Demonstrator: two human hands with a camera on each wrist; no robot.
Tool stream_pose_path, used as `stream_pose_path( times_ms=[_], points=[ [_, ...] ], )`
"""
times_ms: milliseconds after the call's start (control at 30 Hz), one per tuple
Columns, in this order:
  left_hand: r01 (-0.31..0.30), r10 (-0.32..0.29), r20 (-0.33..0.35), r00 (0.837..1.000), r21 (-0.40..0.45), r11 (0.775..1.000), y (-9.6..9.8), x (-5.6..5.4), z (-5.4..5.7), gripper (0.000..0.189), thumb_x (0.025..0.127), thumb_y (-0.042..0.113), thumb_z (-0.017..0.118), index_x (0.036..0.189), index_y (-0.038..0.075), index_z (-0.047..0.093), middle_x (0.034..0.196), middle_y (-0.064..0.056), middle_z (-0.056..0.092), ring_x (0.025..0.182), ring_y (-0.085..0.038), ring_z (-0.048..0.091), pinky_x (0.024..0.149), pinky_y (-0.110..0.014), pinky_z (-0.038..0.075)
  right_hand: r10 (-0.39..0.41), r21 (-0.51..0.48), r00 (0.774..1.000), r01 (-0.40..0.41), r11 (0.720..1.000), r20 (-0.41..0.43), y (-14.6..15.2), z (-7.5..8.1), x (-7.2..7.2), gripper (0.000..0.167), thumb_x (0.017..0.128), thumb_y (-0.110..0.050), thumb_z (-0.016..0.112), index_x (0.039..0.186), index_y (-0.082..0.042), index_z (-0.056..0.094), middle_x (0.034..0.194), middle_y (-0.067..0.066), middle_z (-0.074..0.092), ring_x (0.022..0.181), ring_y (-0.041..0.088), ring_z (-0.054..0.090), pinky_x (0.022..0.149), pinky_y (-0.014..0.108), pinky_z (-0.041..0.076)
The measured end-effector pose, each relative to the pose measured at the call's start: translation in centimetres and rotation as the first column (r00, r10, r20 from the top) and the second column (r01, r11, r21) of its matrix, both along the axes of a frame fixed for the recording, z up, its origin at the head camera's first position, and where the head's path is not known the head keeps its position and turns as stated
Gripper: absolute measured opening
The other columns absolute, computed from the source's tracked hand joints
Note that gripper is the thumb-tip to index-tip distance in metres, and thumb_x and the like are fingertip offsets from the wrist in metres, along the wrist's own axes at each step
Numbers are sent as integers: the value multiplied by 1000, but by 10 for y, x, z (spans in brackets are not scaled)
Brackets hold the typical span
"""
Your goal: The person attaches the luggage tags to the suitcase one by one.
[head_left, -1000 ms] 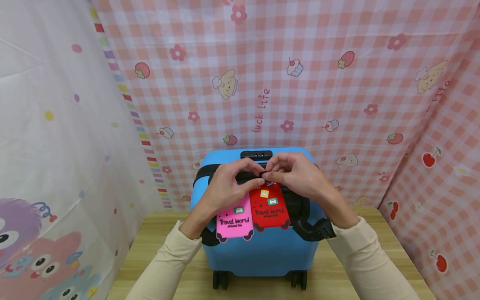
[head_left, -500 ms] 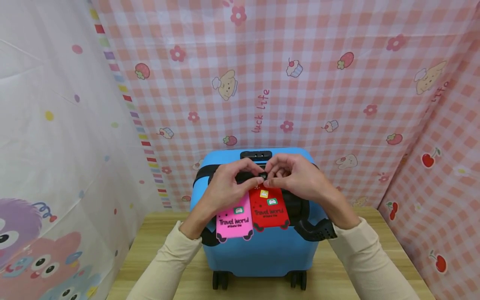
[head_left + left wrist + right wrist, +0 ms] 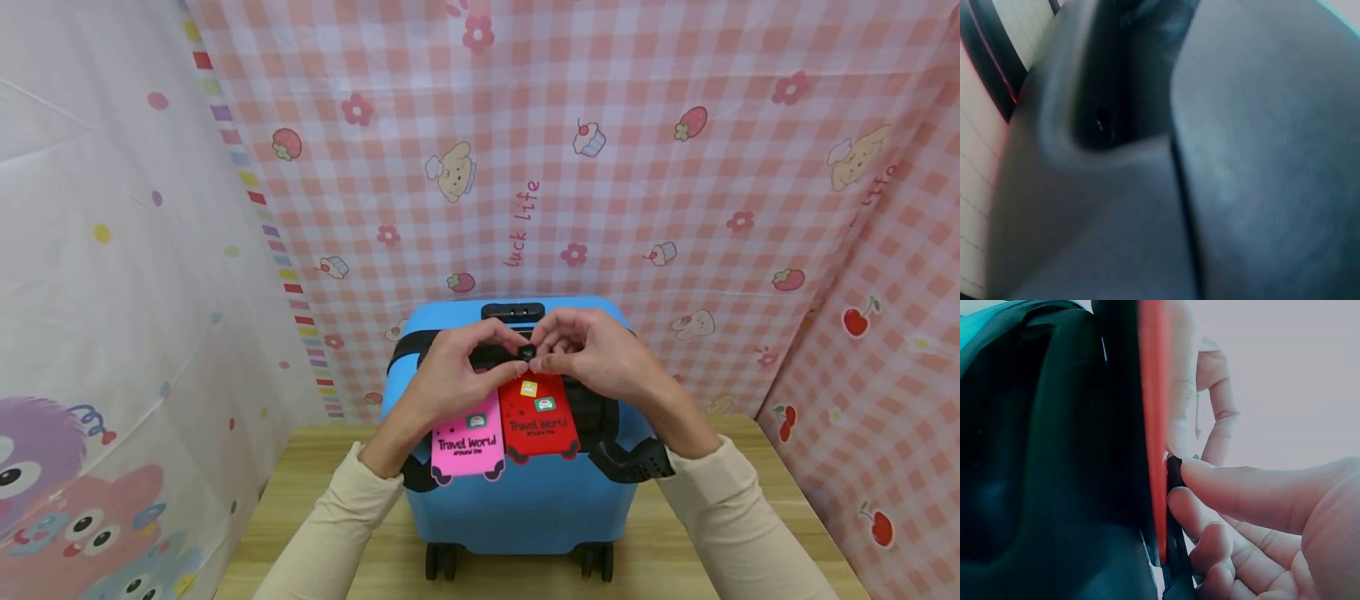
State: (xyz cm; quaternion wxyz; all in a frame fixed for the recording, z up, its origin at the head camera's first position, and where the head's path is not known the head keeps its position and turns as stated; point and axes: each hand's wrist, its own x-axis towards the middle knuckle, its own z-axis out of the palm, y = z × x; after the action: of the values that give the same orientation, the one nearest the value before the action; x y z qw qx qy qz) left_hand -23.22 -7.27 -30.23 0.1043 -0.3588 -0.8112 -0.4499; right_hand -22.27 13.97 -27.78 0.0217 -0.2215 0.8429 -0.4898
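A red luggage tag (image 3: 538, 437) hangs on the front of a blue suitcase (image 3: 525, 512), its top end partly behind my fingers. At that end, my right hand (image 3: 603, 354) pinches the tag's short black strap (image 3: 527, 353) between thumb and fingers. My left hand (image 3: 457, 375) pinches the same strap from the other side. To the left hangs a pink luggage tag (image 3: 467, 458), its upper part hidden by my left hand. In the right wrist view the red tag (image 3: 1155, 425) appears edge-on, with the strap (image 3: 1175, 472) under my right thumb.
Black webbing (image 3: 412, 343) runs round the suitcase below its black lock (image 3: 513, 312). The case stands on black wheels (image 3: 597, 561) on a wood-grain table (image 3: 322, 467). A pink checked cloth (image 3: 637, 200) hangs close behind. Dark plastic (image 3: 1260, 156) fills the left wrist view.
Both hands stay nearly in place. My right thumb has shifted slightly down, and more of the black strap shows between the fingertips. The pink tag has moved a little left.
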Motion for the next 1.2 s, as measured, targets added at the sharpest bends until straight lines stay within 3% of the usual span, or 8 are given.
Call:
stream_pose_path(
  times_ms=[833,1200],
  points=[
    [-20,20,14,1000,3,1000,2,1,2,13,93,18,70,106,16,70,101,6,72,94,-6,63,81,-28,54,0,-23,1000,0,1000,17,-1,1,0,8,96,-4,60,103,-3,63,90,8,71,86,22,67,81,36,56],
    [-24,24,13,1000,-4,1000,3,2,2,11,94,17,68,105,15,69,98,6,71,91,-5,62,79,-28,54,-18,-13,1000,18,1000,-15,-2,0,1,6,95,-9,65,100,-6,66,86,7,70,82,23,65,77,38,55]
  ],
)
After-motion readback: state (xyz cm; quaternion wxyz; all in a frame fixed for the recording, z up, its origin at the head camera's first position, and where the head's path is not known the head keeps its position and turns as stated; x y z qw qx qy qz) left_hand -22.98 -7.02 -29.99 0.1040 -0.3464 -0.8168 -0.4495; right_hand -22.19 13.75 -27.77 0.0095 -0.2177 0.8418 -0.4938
